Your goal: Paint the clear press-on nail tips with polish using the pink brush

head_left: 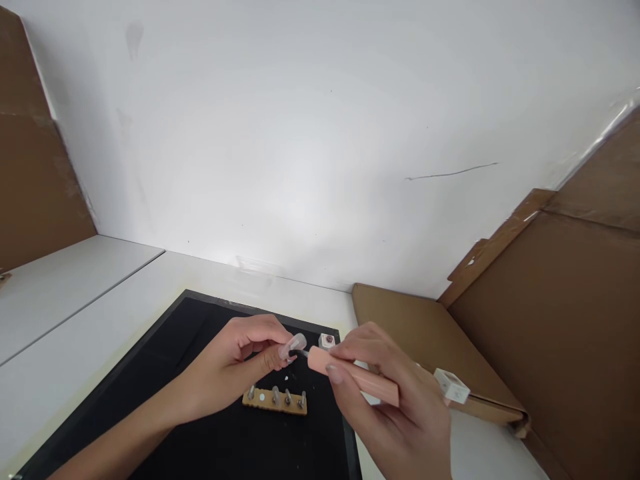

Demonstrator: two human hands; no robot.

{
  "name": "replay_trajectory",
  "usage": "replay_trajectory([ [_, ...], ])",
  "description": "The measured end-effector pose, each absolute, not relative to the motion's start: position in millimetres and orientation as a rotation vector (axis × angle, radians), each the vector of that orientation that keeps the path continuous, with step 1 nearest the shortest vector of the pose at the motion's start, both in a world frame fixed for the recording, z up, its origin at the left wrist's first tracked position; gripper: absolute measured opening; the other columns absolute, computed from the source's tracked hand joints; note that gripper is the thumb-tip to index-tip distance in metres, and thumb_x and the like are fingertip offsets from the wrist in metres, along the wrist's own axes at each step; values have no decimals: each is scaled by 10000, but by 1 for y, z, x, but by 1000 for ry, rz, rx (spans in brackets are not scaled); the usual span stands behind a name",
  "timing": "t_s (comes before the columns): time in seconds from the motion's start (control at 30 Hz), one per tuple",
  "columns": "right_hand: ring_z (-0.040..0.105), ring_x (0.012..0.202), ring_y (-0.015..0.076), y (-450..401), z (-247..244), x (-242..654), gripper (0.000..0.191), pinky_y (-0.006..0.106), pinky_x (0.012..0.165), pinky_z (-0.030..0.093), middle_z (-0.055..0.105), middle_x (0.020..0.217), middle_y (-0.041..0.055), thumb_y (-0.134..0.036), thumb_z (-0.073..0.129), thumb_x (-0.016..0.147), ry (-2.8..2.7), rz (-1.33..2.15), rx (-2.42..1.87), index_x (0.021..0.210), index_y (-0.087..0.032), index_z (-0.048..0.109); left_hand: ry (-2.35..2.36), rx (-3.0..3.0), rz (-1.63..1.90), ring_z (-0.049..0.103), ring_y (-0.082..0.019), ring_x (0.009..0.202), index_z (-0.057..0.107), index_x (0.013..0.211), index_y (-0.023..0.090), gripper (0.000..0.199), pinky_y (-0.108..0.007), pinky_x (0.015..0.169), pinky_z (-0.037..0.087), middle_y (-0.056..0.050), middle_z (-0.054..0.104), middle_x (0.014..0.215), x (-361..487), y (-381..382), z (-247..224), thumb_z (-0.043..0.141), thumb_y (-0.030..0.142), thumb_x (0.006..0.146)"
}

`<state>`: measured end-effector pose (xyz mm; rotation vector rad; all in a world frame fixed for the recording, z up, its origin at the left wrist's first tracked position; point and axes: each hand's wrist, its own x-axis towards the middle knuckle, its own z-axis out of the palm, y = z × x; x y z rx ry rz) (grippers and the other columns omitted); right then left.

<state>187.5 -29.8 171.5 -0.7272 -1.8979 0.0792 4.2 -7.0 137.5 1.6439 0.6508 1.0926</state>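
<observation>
Right between the left fingers [271, 357] — the translucent piece [294, 346], near their tips

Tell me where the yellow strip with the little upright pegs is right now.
In the head view, the yellow strip lies on the black mat, low and near the middle, just below the left hand's fingers.

We can read no text, label, brand or number anywhere. The small white box [451, 386] at the lower right carries faint marks too small for us to make out; the dark line on the white wall [300, 133], right of centre, forms no letters.
</observation>
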Motion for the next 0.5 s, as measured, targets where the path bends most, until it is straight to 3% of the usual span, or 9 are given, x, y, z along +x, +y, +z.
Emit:
replay_trajectory([
  [0.5, 506, 509, 130, -29, 174, 189, 147, 258, 469, 418, 575, 585, -18, -81, 575, 805, -1901, 59, -731, 804, -227, 560, 687, 1708, 1105, 520, -134, 688, 709, 832, 179, 209, -256, 630, 406, -18, 565, 734, 4, -8, 137, 536, 270, 907],
])
